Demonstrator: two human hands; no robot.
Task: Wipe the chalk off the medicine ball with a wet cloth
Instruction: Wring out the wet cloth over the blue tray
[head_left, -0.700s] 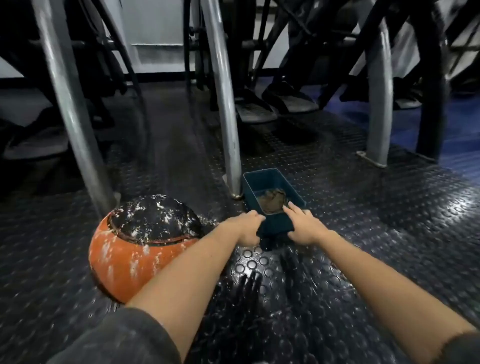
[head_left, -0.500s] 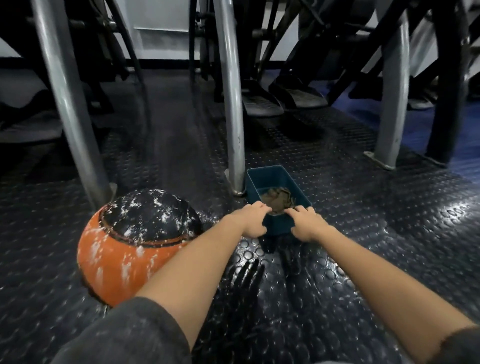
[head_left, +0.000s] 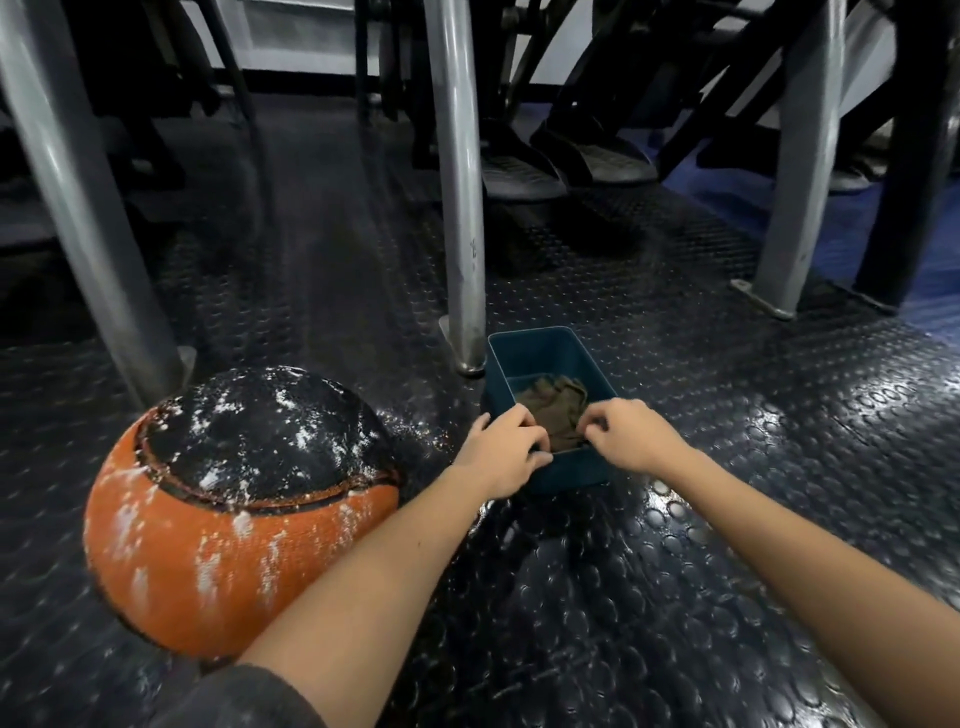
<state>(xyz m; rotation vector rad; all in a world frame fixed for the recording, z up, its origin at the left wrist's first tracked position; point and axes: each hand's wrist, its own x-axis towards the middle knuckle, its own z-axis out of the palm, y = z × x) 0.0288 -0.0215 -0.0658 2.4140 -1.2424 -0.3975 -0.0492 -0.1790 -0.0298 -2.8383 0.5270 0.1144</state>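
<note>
Medicine ball (head_left: 234, 509) first: orange below with a black top panel, it sits on the studded rubber floor mat (head_left: 727, 493) toward the mat's near left side. White chalk is smeared and speckled over both colours, so I judge that no wiping has begun. It lies close to the person's left forearm, within easy reach once the cloth is out.

Just right of the ball, apart from it, stands a teal plastic tub (head_left: 540, 353), beside the foot of a grey steel leg (head_left: 457, 208) of the gym machine. Inside the tub lies a crumpled olive-brown cloth (head_left: 553, 410). It is probably kept there to soak, though no water can be made out.

The left hand (head_left: 501, 452) is curled over the tub's near rim at its left corner, thumb outside the wall and fingers inside. This looks like a steadying grip so the light tub does not slide. Whether those fingers also catch the cloth I cannot tell. The right hand (head_left: 631, 441) reaches over the near right corner with its fingertips bent down and bunched, apparently pinching the cloth's near edge to lift it.

Black pedals (head_left: 519, 176) hang beyond the leg, farther back.

No brand, label or writing can be read on the medicine ball, the tub or the machine.
</note>
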